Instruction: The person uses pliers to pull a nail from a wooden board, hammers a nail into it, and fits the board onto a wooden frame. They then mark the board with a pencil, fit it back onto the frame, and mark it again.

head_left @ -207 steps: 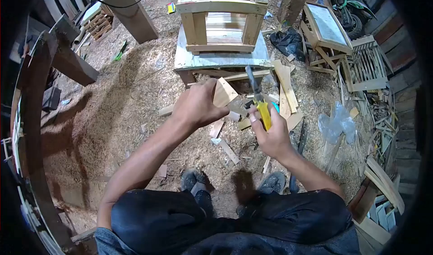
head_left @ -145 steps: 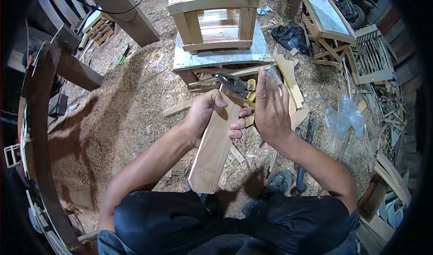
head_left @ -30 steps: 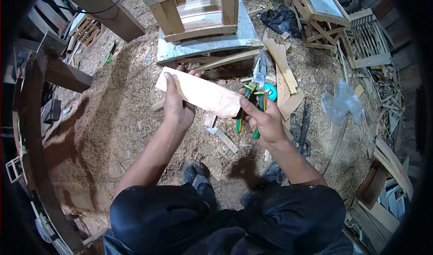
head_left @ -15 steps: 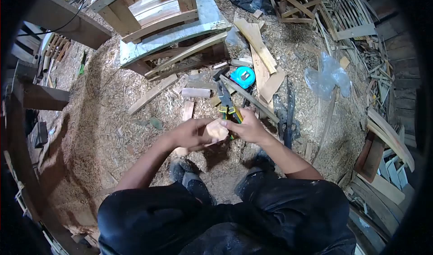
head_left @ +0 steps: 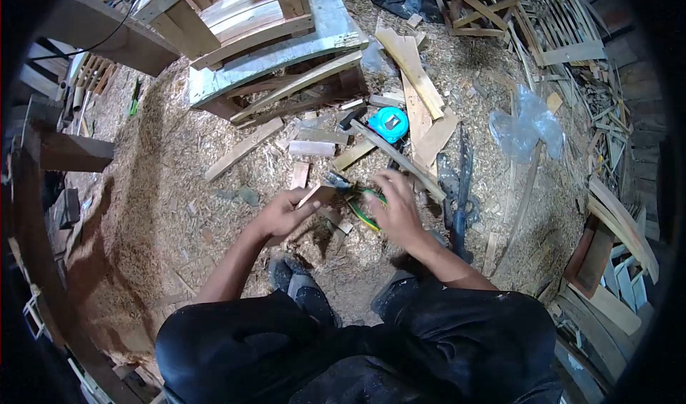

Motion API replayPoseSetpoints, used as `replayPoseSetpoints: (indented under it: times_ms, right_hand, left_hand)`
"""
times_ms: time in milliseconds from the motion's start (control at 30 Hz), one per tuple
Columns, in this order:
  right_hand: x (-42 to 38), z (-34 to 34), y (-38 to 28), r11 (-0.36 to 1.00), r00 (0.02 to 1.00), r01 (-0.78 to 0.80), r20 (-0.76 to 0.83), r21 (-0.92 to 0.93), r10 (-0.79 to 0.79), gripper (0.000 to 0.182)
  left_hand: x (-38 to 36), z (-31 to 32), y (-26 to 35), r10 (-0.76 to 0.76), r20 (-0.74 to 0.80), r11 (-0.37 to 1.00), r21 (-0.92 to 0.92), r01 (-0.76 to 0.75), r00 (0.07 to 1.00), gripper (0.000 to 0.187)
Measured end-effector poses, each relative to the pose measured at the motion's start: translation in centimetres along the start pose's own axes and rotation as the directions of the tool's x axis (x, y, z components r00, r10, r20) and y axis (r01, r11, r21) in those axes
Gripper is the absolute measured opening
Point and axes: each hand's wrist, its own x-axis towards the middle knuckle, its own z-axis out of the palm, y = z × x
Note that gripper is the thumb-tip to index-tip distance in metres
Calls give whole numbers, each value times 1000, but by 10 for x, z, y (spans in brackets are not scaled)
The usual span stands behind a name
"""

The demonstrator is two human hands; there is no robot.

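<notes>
My left hand [head_left: 282, 215] is closed around a small wood block [head_left: 316, 194], thumb lying along its side. Close to the block's right end is the head of a pair of pliers, with the green-and-yellow handles [head_left: 366, 217] slanting down to the right. Over these handles my right hand [head_left: 400, 215] has its fingers spread and slightly curled, with the thumb right beside them. A turquoise tape measure [head_left: 388, 124] lies just beyond, next to a hammer [head_left: 353, 118] whose head shows beside a narrow wood strip [head_left: 400, 161].
Shavings and wood offcuts [head_left: 311, 148] cover the floor. A white-topped bench [head_left: 332, 25] carrying a wooden frame [head_left: 250, 41] stands ahead. Long boards [head_left: 414, 68] lie right of it. Clear plastic [head_left: 525, 127] and stacked wood pieces [head_left: 622, 225] are on the right.
The pliers have swung from pointing away to pointing left, lower down. My right hand has come off the block and its fingers have spread. My left hand has tilted the block.
</notes>
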Motion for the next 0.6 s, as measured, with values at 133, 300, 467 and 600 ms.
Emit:
replayPoseSetpoints:
  times_ms: [133,300,467,600]
  right_hand:
    - [28,-29,25,955,991,-82,-128,-286,47,41]
    - [39,-41,39,840,940,-224,117,-494,320,35]
    - [30,-34,47,938,959,-265,42,-222,281,26]
    - [21,-48,28,947,950,-309,-10,89,311,22]
  left_hand:
    - [7,-6,12,101,-211,992,91,-84,972,49]
    - [6,-21,54,66,-373,984,176,1,925,56]
    - [1,-25,54,-69,-542,985,94,142,837,47]
    - [-7,-38,97,-32,-538,973,176,150,842,57]
